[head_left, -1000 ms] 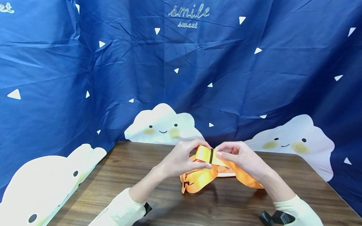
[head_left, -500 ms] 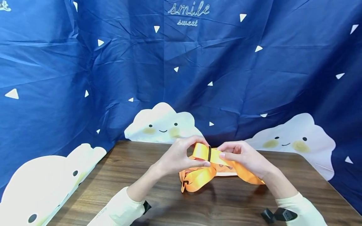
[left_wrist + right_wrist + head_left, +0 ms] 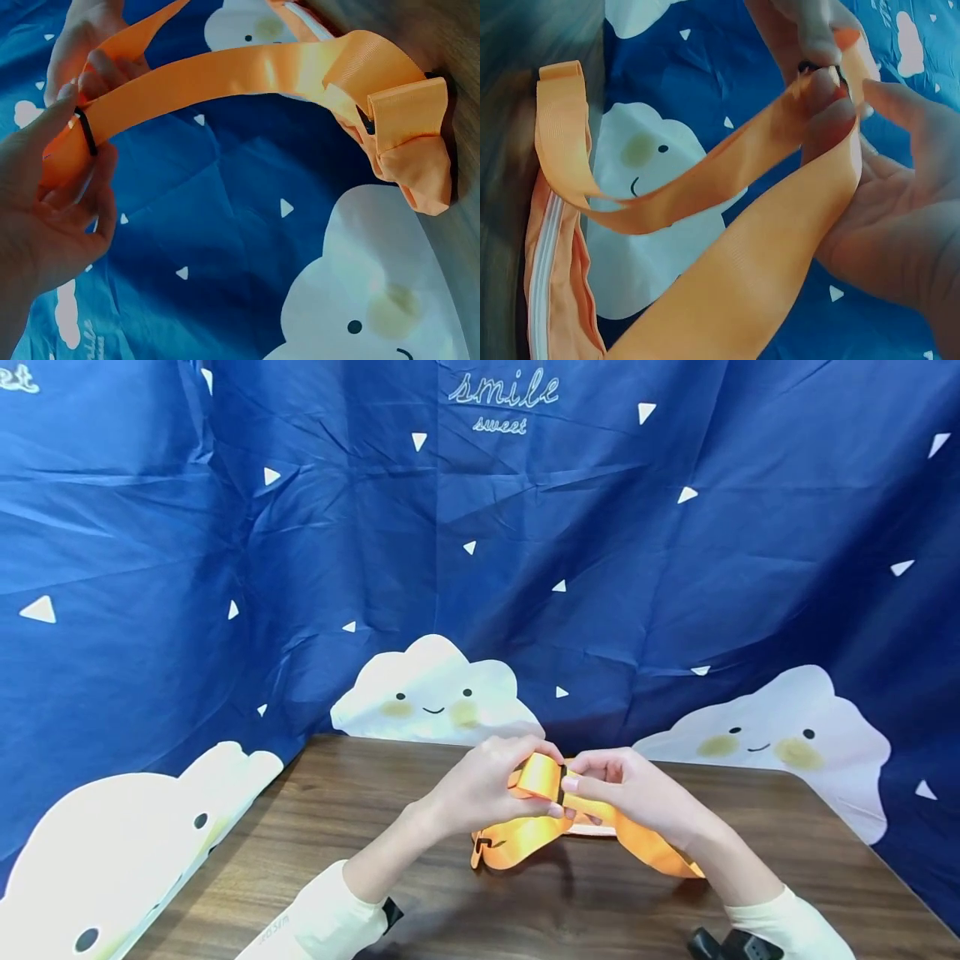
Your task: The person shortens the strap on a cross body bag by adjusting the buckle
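Above the counter, the left hand pinches the black slider at its top and bottom ends, with a loop of the orange strap bowing inside its curve; the grip looks chosen to hold the slider square and leave that loop free. The right hand pinches the strap just beside the slider, apparently to keep it under control where it passes through. Slack lengths hang toward the zipped orange pouch, resting on the counter beyond both hands, probably a loose anchor.
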A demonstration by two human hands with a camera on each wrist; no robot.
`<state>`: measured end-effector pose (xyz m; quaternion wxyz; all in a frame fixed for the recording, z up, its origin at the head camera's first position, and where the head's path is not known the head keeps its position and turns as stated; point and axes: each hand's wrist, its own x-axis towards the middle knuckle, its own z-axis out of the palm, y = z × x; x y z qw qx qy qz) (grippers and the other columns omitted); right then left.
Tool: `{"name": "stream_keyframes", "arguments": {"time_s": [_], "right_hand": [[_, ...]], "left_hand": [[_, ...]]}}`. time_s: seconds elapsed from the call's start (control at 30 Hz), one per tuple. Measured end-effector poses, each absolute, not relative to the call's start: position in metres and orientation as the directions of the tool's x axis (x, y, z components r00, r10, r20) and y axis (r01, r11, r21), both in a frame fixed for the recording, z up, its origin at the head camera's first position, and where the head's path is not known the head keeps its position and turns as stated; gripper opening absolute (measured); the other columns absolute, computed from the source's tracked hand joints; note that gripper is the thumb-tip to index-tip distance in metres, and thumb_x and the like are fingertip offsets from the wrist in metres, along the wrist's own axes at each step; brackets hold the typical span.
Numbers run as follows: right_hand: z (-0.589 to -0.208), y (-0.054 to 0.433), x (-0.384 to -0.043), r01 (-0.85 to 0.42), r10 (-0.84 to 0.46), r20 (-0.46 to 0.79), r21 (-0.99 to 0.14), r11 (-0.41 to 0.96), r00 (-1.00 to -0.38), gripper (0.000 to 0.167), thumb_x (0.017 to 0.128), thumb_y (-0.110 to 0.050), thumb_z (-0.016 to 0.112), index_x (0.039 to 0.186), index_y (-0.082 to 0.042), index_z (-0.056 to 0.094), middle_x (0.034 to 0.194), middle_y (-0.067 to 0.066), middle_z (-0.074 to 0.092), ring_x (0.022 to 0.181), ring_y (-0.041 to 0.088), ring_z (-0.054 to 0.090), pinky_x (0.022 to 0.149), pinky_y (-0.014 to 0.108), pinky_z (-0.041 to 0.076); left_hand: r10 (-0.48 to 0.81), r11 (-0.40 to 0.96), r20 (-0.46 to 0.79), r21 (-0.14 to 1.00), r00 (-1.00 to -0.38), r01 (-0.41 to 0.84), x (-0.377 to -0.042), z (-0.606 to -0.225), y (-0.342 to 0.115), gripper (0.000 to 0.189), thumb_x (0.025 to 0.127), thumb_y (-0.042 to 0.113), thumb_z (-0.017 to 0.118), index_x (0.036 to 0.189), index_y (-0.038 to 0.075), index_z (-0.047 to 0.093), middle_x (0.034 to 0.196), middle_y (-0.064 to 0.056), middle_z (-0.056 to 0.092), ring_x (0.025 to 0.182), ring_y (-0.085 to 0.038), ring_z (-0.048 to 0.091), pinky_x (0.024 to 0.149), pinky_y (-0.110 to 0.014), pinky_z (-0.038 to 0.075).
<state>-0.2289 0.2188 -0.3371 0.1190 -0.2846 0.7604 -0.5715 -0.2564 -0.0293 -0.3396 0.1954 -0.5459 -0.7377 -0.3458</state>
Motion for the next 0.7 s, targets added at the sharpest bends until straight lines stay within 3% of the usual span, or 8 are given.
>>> {"name": "stream_keyframes", "arguments": {"time_s": [0.1, 0.33, 0.47, 0.7], "right_hand": [[-0.340, 0.214, -0.229, -0.322, -0.552, 0.158, -0.922, 0.214, -0.819, 0.017, 0.101, -0.020, 0.067, 0.107, -0.004, 0.072, 0.088, 0.023, 0.067, 0.081, 0.039, 0.061, 0.070, 0.032, 0.053], [-0.347, 0.212, -0.227, -0.186, -0.563, 0.183, -0.981, -0.053, -0.806, 0.016, 0.101, -0.008, 0.062, 0.107, 0.007, 0.065, 0.090, 0.021, 0.065, 0.079, 0.029, 0.062, 0.074, 0.033, 0.055], [-0.347, 0.213, -0.228, -0.174, -0.562, 0.201, -0.979, -0.102, -0.802, 0.014, 0.102, -0.008, 0.059, 0.103, 0.004, 0.066, 0.090, 0.014, 0.065, 0.080, 0.026, 0.061, 0.076, 0.036, 0.054], [-0.341, 0.214, -0.229, -0.189, -0.516, 0.230, -0.973, -0.132, -0.825, 0.016, 0.101, -0.007, 0.057, 0.099, -0.005, 0.072, 0.096, 0.006, 0.068, 0.093, 0.022, 0.060, 0.085, 0.039, 0.051]], "left_hand": [[0.679, 0.171, 0.654, 0.301, -0.333, 0.938, -0.258, -0.341, -0.029, 0.062, 0.077, 0.033, 0.092, 0.126, 0.010, 0.061, 0.106, 0.005, 0.064, 0.088, -0.005, 0.057, 0.073, -0.016, 0.051], [0.653, 0.095, 0.622, 0.499, -0.432, 0.861, -0.263, -0.348, -0.030, 0.086, 0.075, 0.026, 0.094, 0.145, 0.015, 0.046, 0.107, 0.006, 0.069, 0.094, -0.003, 0.064, 0.086, -0.026, 0.054], [0.639, 0.064, 0.641, 0.506, -0.425, 0.860, -0.264, -0.351, -0.029, 0.079, 0.075, 0.026, 0.094, 0.141, 0.015, 0.051, 0.112, 0.006, 0.069, 0.101, -0.003, 0.066, 0.093, -0.029, 0.052], [0.611, 0.067, 0.681, 0.464, -0.404, 0.883, -0.261, -0.347, -0.028, 0.055, 0.077, 0.023, 0.092, 0.124, 0.013, 0.064, 0.109, 0.007, 0.066, 0.101, -0.001, 0.066, 0.091, -0.028, 0.053]]}}
